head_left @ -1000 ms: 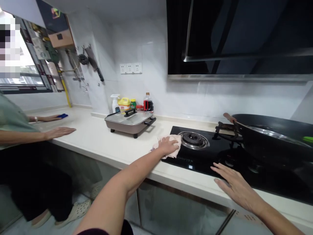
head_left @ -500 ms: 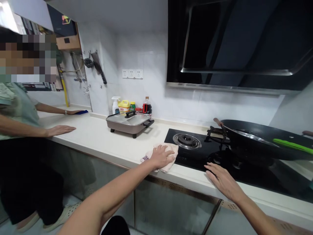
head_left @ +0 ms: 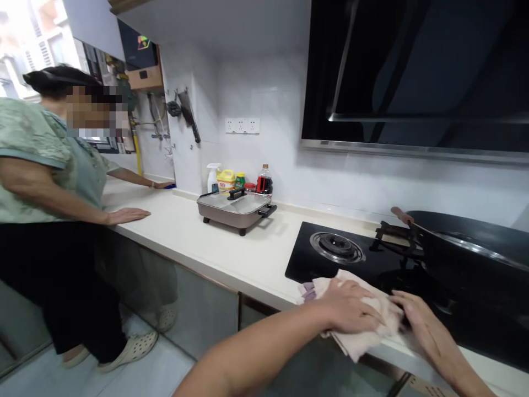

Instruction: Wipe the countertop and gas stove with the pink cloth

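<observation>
My left hand (head_left: 353, 306) presses on a pale pink cloth (head_left: 357, 344), its fingers bent over the bunched fabric. The cloth lies across the front edge of the black gas stove (head_left: 301, 259) and hangs a little over the counter's rim. A purple patch shows at its left end. My right hand (head_left: 427, 328) is at the right edge of the cloth, fingers stretched out and seeming to touch it; the contact is blurred. Behind my hands is the stove's left burner (head_left: 338, 247).
A black wok (head_left: 467, 259) sits on the stove's right side. An electric pan with a glass lid (head_left: 235, 212) stands on the white counter (head_left: 185, 237), bottles (head_left: 264, 181) behind it. At left, another person (head_left: 53, 165) leans on the counter, one hand on a blue cloth (head_left: 170, 186).
My left hand has slid the cloth rightward along the counter's front edge onto the stove's edge. My right hand now meets the cloth. The view has turned left.
</observation>
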Available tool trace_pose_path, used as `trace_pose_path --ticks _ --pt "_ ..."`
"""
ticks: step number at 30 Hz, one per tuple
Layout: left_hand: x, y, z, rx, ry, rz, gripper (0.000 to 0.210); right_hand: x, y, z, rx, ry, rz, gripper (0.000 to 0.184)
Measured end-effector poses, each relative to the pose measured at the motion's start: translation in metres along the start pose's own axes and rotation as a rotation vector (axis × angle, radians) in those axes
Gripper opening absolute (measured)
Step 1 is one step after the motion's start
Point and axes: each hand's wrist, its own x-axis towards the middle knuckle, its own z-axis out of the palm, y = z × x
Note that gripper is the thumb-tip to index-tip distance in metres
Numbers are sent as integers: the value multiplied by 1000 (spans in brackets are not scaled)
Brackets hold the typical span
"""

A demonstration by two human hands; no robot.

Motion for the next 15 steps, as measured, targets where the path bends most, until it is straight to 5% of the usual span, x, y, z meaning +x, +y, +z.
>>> trace_pose_path --ticks 7,11,15 --pt "50 42 25 -16 35 23 70 -2 0 -10 50 146 66 56" --pt "39 44 27 7 63 -21 67 -2 1 -13 38 172 121 58" --pt "0 30 17 70 156 -45 63 -2 -1 -14 -6 155 105 58"
